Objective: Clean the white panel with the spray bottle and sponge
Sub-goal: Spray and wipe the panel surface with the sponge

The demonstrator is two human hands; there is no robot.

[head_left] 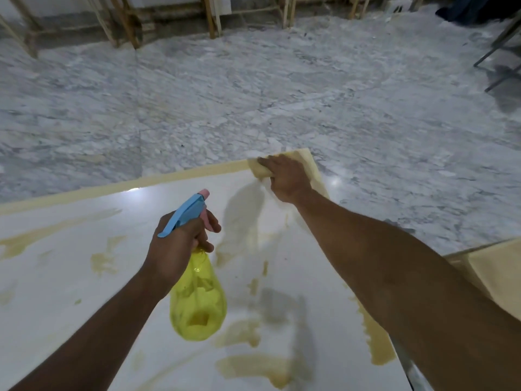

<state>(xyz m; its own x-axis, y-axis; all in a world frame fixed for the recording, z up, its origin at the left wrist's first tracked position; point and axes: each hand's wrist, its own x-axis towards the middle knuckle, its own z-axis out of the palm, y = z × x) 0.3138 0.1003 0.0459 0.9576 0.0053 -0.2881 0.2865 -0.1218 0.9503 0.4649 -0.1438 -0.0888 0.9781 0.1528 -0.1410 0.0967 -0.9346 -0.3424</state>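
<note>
A large white panel (84,277) lies flat in front of me, smeared with yellowish patches and bordered by a tan strip along its far edge. My left hand (177,246) grips a spray bottle (197,300) above the panel's middle; the bottle has a yellow see-through body, a blue trigger head and a pink nozzle pointing away from me. My right hand (287,179) is stretched to the panel's far right corner and presses a pale yellow sponge (260,169) onto the surface there. Most of the sponge is hidden under the fingers.
Grey-white marble floor (253,94) surrounds the panel. Wooden frame legs (127,29) stand along the back wall. Dark metal legs (499,57) and a dark cloth are at the far right. Another tan board (496,266) lies beside the panel's right edge.
</note>
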